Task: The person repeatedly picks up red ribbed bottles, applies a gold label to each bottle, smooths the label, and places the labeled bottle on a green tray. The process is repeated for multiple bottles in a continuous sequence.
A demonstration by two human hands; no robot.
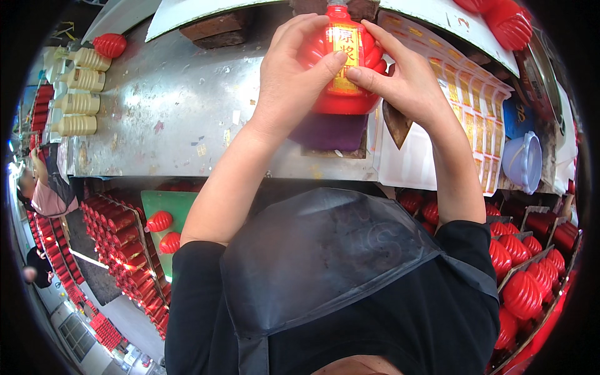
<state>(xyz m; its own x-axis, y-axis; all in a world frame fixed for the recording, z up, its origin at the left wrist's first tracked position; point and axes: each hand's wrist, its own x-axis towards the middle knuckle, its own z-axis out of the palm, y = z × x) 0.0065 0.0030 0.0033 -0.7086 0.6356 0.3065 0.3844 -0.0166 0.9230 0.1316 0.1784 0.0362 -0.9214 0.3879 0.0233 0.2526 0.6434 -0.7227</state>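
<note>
A red ribbed bottle (344, 103) stands upright at the far middle of the metal table (187, 125), on or just above a purple pad (331, 132). My left hand (289, 75) wraps its left side, and my right hand (409, 75) holds the right side. On its front is a yellow and red label (347, 47), with both thumbs pressed against its lower part. The fingertips behind the bottle are partly hidden. To the right of my right hand lie sheets of yellow and red labels (475, 94).
Several cream bottles (81, 80) line the table's left end beside a red bottle (109, 45). A lavender bucket (524, 162) sits at the right. Crates of red bottles (522, 294) stand lower right; stacked red containers (119, 231) lie left. A person in pink (53, 190) is farther left.
</note>
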